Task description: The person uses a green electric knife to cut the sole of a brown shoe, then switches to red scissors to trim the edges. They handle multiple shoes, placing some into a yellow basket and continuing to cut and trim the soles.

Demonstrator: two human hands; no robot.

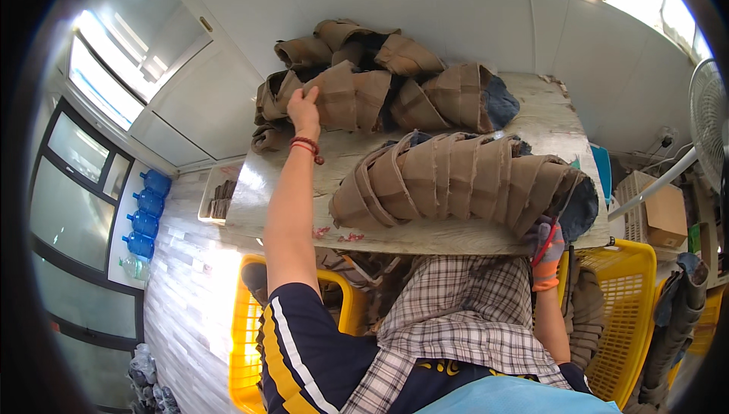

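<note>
My bare left hand (305, 113), with a red bracelet at the wrist, reaches to the far side of the table. Its fingers are closed on the edge of a brown fabric roll (351, 97) in a pile. A long bundle of overlapping brown fabric pieces (456, 179) lies across the near part of the table, dark blue cloth showing at its right end. By that end is my right hand (548, 256), in a grey and orange glove, closed around red-handled scissors (544, 244). The bundle and glove hide most of the blades.
The wooden table (425, 241) stands against a white wall. Yellow baskets (244, 338) with fabric flank my lap, another yellow basket (634, 285) at right. A white fan (706, 107) and cardboard box (662, 215) are far right. Blue water bottles (143, 222) line the left wall.
</note>
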